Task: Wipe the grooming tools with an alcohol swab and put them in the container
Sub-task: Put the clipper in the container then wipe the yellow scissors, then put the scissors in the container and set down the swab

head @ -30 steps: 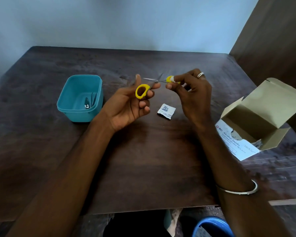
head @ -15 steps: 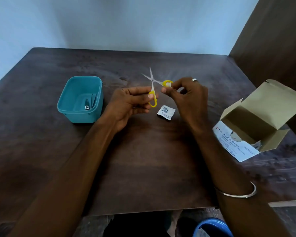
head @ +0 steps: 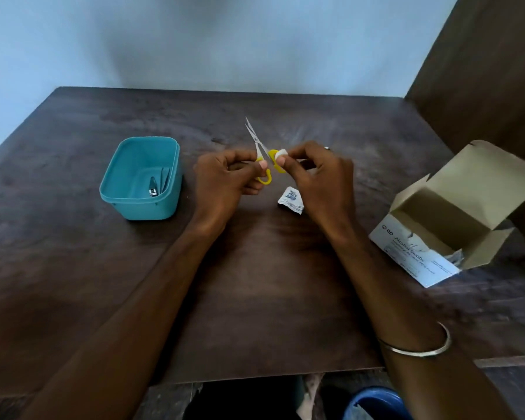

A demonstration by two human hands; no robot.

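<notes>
Small scissors (head: 259, 144) with yellow handles point their thin blades up and away over the middle of the table. My left hand (head: 225, 180) grips one yellow handle loop. My right hand (head: 319, 177) pinches a white alcohol swab (head: 282, 153) against the other yellow loop. To the left stands a teal container (head: 140, 207) with a nail clipper (head: 152, 189) and tweezers (head: 165, 180) inside.
A torn swab wrapper (head: 291, 200) lies on the dark wooden table (head: 255, 283) just under my right hand. An open cardboard box of alcohol swabs (head: 431, 247) lies at the right. A brown panel rises at the far right. A blue bucket rim (head: 376, 401) shows below the table's near edge.
The scissors have turned from lying sideways to blades pointing up and away. The blades have drawn nearly together, and both hands have dropped slightly toward the table.
</notes>
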